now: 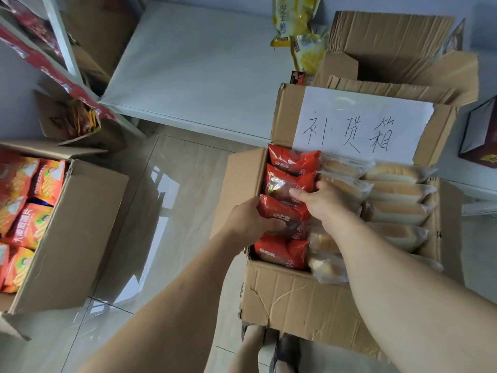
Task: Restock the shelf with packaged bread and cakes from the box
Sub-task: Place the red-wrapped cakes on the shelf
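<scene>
An open cardboard box [290, 297] with a white handwritten paper label [360, 122] stands on the floor in front of me. A column of red cake packets fills its left side, and clear-wrapped bread loaves [395, 192] fill the rest. My left hand [250, 219] grips the third red packet [282, 211] from its left end. My right hand [322, 200] reaches in from the right, fingers lying on the red packet above [282, 184] and over the gripped one. The white shelf board [193, 65] lies beyond the box.
A second open box [67, 238] of orange snack bags stands at the left. A smaller carton [53, 122] with packets sits under a shelf rack at upper left. Yellow snack bags [293, 20] and flattened cardboard [390, 36] lie behind the box. My feet show at the bottom.
</scene>
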